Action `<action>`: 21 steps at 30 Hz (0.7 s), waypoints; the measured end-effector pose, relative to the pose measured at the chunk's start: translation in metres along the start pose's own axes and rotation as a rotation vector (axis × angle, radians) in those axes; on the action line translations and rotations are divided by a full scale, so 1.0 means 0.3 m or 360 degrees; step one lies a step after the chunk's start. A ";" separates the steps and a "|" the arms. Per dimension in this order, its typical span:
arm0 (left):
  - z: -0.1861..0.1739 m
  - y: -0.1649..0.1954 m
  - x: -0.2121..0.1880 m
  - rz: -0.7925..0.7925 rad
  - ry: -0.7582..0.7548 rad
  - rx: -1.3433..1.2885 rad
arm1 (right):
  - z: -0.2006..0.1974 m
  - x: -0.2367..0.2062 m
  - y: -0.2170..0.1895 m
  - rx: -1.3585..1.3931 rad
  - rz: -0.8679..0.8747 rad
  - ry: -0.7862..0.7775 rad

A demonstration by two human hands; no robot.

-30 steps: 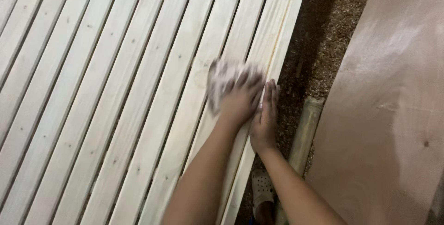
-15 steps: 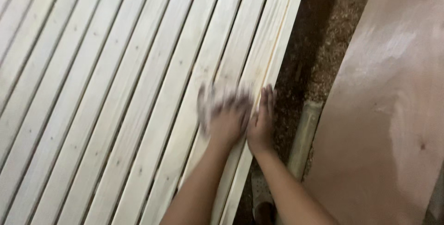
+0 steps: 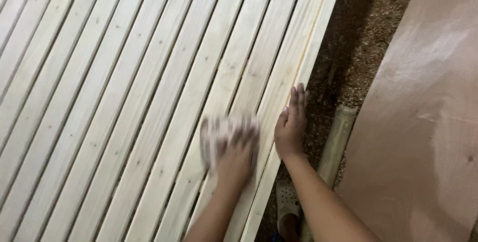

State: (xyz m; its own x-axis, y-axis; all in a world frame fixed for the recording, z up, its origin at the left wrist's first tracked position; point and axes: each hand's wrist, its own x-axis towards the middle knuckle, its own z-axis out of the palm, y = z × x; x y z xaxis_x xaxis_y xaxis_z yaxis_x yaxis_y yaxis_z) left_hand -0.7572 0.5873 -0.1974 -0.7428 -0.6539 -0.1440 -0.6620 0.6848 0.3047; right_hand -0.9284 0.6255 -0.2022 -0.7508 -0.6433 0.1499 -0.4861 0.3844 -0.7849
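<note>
Since the earlier frames, our left hand (image 3: 234, 155) has slid down and left along the slats, from near the outer boards to a spot closer to us, dragging the pale cloth (image 3: 226, 131) with it. Our right hand (image 3: 292, 125) has barely shifted; it stays flat at the edge of the outermost slat.

Left hand now: palm down, fingers spread over the cloth, pressing it onto the wood. Motion blur smears the fingers, so we cannot tell whether they curl around the cloth or just lie on top. Cloth is whitish, crumpled, sticking out ahead of and to the left of the fingers, lying on the third and fourth slats in from the right edge.

Right hand: open, fingers straight and together, pointing away from us, palm resting on the last light slat (image 3: 303, 48) with the little-finger side at its outer edge. It holds nothing.

Slatted wood panel (image 3: 124, 97) fills the left and middle of the view, pale planks running diagonally with dark gaps between them. Right of the panel is a strip of dirt floor (image 3: 358, 38) strewn with sawdust. A reddish-brown plywood sheet (image 3: 428, 122) covers the right side. A round wooden post (image 3: 337, 137) lies between floor strip and sheet, just beside our right forearm. Our foot in a pale clog (image 3: 287, 203) shows below the right wrist.
</note>
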 end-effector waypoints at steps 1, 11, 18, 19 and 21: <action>0.003 0.017 0.119 -0.0015 0.0035 0.0044 | -0.003 0.002 0.000 -0.0037 0.0009 0.0008; -0.074 -0.053 -0.140 0.0039 0.0051 0.0130 | -0.016 0.005 -0.038 -0.0181 0.0197 -0.0154; -0.073 0.003 0.152 -0.0016 -0.0003 0.0007 | 0.011 0.010 -0.016 -0.0894 0.0017 -0.0246; -0.063 0.021 0.218 -0.0066 0.0045 -0.0065 | 0.011 0.000 -0.020 -0.0959 -0.0063 -0.0245; -0.062 0.028 0.277 -0.0081 0.0090 -0.0148 | 0.017 -0.031 -0.016 -0.1080 -0.0232 -0.0223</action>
State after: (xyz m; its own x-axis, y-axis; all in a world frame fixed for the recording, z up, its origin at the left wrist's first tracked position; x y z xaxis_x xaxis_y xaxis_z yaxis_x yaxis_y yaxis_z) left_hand -0.8225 0.5327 -0.1895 -0.6999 -0.7060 -0.1088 -0.6845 0.6193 0.3847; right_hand -0.9167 0.6262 -0.2029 -0.6144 -0.7812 0.1106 -0.7830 0.5863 -0.2077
